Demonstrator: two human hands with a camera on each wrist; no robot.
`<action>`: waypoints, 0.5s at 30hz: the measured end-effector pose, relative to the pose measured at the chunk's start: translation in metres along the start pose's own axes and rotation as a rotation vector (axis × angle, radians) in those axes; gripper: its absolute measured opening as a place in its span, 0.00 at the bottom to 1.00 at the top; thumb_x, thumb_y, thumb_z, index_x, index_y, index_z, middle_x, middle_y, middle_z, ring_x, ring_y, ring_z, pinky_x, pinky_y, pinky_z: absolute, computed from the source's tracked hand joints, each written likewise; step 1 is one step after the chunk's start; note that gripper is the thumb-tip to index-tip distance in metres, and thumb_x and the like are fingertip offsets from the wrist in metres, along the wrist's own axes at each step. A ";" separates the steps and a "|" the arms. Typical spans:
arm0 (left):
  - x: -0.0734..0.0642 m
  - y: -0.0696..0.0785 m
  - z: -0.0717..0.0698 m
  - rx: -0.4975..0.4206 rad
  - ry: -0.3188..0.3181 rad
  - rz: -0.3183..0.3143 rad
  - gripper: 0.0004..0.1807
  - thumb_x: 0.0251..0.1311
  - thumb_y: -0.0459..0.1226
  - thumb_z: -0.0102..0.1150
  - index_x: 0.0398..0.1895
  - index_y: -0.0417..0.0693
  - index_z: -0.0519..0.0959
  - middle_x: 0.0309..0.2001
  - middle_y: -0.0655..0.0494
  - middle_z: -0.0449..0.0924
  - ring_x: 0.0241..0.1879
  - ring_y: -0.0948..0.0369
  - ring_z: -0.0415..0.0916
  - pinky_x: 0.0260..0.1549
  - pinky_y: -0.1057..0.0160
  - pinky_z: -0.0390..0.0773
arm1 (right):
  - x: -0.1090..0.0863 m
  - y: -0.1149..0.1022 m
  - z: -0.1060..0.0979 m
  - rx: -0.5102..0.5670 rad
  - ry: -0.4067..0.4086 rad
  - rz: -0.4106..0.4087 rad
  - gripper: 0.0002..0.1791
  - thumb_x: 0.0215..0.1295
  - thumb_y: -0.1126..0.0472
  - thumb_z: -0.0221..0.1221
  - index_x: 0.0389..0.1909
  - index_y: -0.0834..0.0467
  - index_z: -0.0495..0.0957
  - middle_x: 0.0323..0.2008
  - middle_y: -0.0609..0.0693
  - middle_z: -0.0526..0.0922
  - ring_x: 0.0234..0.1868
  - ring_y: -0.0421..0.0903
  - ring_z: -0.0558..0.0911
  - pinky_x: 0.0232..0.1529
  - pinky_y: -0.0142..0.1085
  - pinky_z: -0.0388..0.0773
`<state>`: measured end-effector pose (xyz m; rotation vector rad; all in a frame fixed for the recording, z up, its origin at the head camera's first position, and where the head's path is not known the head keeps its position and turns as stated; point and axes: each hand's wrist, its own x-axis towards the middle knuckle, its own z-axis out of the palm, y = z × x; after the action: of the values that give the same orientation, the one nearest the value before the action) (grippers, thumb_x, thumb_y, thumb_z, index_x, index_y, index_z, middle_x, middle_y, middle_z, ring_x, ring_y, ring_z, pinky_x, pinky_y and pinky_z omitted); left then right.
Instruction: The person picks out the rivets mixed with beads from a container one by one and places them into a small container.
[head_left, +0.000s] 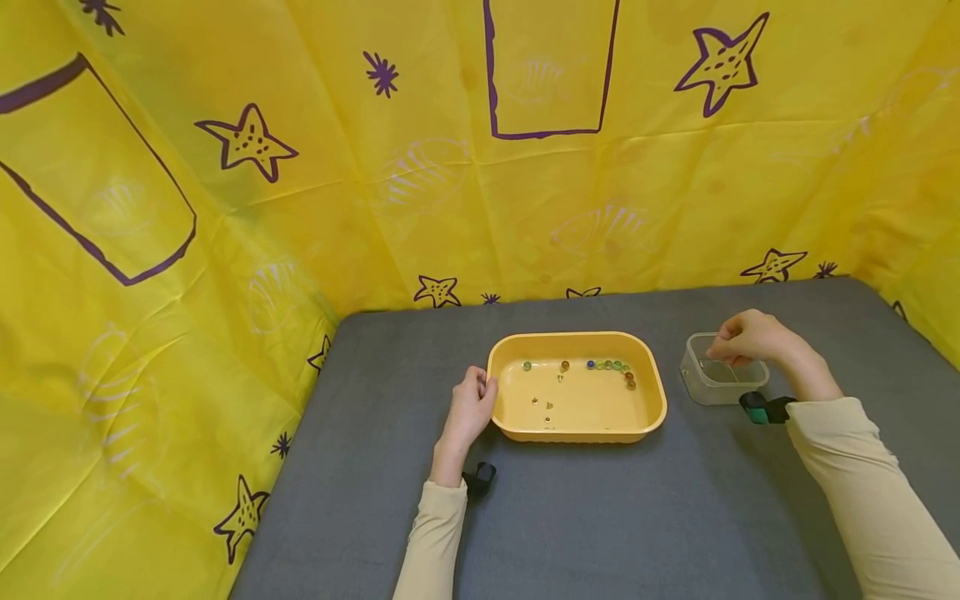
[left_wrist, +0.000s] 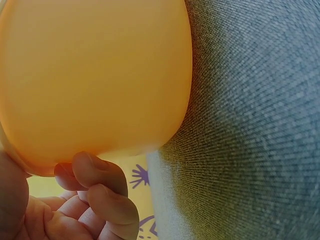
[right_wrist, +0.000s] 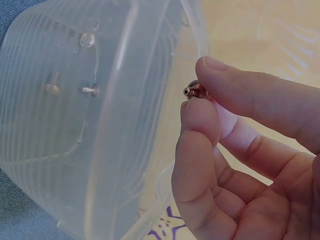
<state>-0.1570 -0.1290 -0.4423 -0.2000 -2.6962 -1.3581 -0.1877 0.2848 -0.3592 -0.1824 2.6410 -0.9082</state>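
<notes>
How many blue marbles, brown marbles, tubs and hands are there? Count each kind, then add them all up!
Blue marble: 1
Brown marbles: 3
Tubs: 2 (yellow tub, clear tub)
Hands: 2 (left hand holding the yellow tub, right hand pinching a small metal piece)
Total: 8

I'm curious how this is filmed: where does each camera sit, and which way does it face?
Head: worn on the head, looking forward and down at the yellow tray and clear container; the left hand, right hand and sleeves show.
Left wrist: on that wrist, looking at the tray's outside; the left hand shows.
Right wrist: on that wrist, looking at the container and a small metal piece; the right hand shows, pinching it.
Shared: head and left wrist both show the tray.
</notes>
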 end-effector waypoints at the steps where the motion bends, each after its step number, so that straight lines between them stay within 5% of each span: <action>1: 0.000 0.000 0.000 0.000 -0.001 -0.003 0.07 0.64 0.35 0.49 0.37 0.37 0.69 0.18 0.55 0.67 0.16 0.64 0.63 0.17 0.68 0.65 | 0.000 0.000 0.000 -0.001 0.000 0.001 0.13 0.56 0.59 0.62 0.25 0.67 0.77 0.19 0.46 0.76 0.24 0.45 0.75 0.29 0.39 0.75; 15: 0.000 0.001 -0.001 0.006 -0.013 -0.017 0.08 0.65 0.35 0.49 0.38 0.37 0.69 0.19 0.55 0.67 0.16 0.63 0.63 0.17 0.68 0.65 | -0.002 0.000 -0.002 -0.012 0.003 0.009 0.13 0.57 0.57 0.62 0.23 0.65 0.77 0.19 0.47 0.76 0.24 0.45 0.76 0.29 0.39 0.74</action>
<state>-0.1571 -0.1291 -0.4415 -0.1855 -2.7183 -1.3578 -0.1864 0.2862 -0.3570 -0.1723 2.6483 -0.8900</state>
